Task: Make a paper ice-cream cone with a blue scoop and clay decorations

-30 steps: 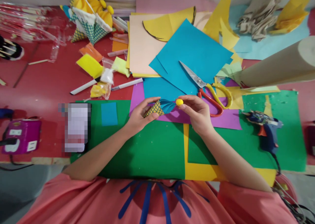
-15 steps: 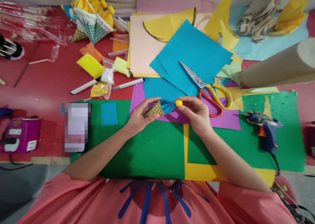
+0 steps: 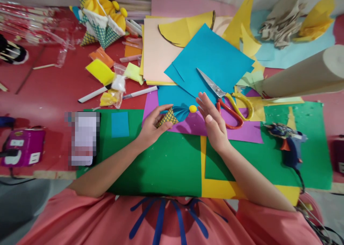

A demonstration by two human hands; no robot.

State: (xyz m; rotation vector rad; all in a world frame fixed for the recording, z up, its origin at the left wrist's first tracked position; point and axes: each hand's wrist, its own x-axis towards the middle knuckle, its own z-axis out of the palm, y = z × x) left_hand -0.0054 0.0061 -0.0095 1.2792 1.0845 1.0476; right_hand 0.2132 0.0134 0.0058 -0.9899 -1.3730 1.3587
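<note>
My left hand (image 3: pixel 152 126) pinches a small paper ice-cream cone (image 3: pixel 167 117): a yellow cone with a dark grid, a pleated blue fan (image 3: pixel 182 112) on top and a yellow ball (image 3: pixel 192 108) at the fan's tip. My right hand (image 3: pixel 212 121) is just right of the ball with its fingers stretched out and apart, holding nothing. The piece sits over a purple sheet (image 3: pixel 242 128) and a green sheet (image 3: pixel 161 162).
Red-and-yellow scissors (image 3: pixel 228 98) lie on blue paper (image 3: pixel 212 64) right of my right hand. A blue glue gun (image 3: pixel 288 144) rests at the right. A phone (image 3: pixel 84 137), markers (image 3: pixel 92 93), finished cones (image 3: pixel 103 20) and a cardboard roll (image 3: pixel 301 78) surround the work.
My right hand has let go of the yellow ball and opened its fingers. The ball stays on the blue fan. My left hand still holds the cone.
</note>
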